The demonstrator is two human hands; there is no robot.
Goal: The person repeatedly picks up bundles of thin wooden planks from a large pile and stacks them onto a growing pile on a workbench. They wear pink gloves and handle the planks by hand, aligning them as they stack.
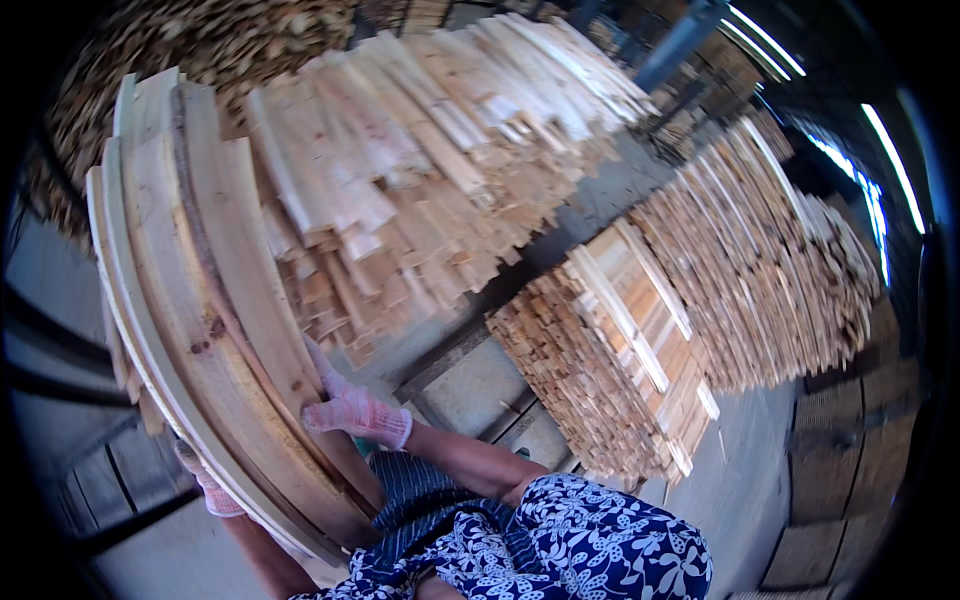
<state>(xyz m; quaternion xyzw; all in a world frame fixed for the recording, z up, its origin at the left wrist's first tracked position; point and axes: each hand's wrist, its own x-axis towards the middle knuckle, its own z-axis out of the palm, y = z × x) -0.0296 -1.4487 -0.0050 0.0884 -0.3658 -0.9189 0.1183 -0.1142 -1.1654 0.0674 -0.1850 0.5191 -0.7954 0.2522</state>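
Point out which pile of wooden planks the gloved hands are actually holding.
The bundle of long pale planks at the left: the gloved right hand presses its side, the left hand is beneath. The large heap and two stacks are untouched.

Two gloved hands [350, 410], three plank stacks [440, 170]

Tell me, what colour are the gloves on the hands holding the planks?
The gloves are white knit with pinkish-red flecks, best seen in the head view on the right hand.
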